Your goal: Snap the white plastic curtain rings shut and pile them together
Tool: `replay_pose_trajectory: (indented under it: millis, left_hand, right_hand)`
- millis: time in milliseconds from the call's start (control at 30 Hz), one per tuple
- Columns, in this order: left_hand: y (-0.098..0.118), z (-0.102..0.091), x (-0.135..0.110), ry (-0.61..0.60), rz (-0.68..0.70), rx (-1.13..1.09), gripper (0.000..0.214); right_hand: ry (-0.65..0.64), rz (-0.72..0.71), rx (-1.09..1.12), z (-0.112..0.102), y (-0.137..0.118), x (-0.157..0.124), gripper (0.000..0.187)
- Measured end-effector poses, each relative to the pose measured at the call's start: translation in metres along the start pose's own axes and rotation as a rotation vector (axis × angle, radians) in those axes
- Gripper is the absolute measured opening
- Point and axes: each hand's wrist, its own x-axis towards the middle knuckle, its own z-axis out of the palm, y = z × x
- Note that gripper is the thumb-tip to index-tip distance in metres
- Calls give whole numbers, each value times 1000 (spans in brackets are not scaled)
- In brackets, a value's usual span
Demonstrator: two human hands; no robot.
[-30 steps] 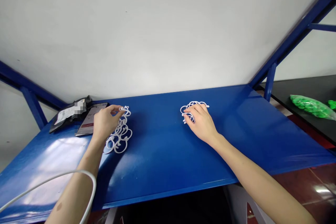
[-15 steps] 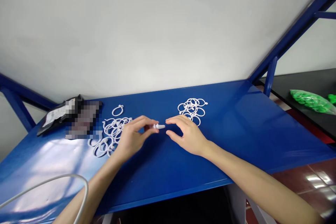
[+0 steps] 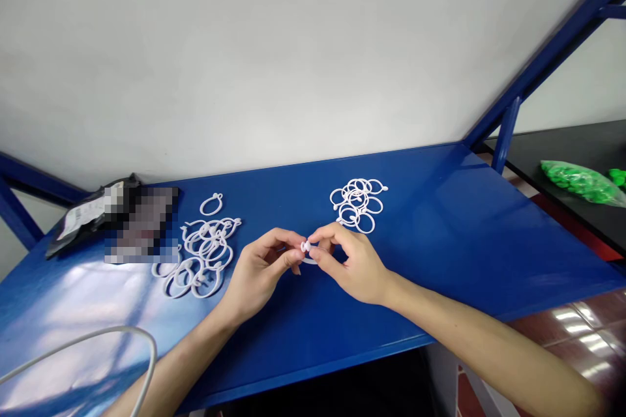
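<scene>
Between my two hands, above the blue table, is a white plastic curtain ring. My left hand pinches it from the left with thumb and fingers. From the right, my right hand closes thumb and forefinger on the same ring. Its knobbed end shows between the fingertips, and part of its hoop shows below them; the rest is hidden by my fingers. Left of my left hand lies a loose pile of white rings, with a single ring behind it. Another pile of rings lies behind my right hand.
A black plastic package with a white label lies at the far left, beside a blurred-out item. A white cable arcs across the front left. On a black table to the right lies a bag of green pieces. Blue frame bars rise at both ends.
My right hand has closed from an open pinch onto the ring. My left hand has turned the ring, so its knobbed end and lower hoop now show.
</scene>
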Motion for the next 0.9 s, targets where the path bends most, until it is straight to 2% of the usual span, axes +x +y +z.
replay_pose_trajectory:
  millis: [233, 533, 900]
  left_hand:
    - [-3, 5, -3, 59, -23, -48, 18]
    - [2, 8, -5, 57, -6, -3, 16]
    - [-3, 6, -6, 84, 90, 92, 13]
  right_hand:
    - [26, -8, 2, 0, 0, 2, 9]
    - [47, 42, 66, -1, -8, 6, 8]
    - [31, 11, 111, 0, 1, 4, 12]
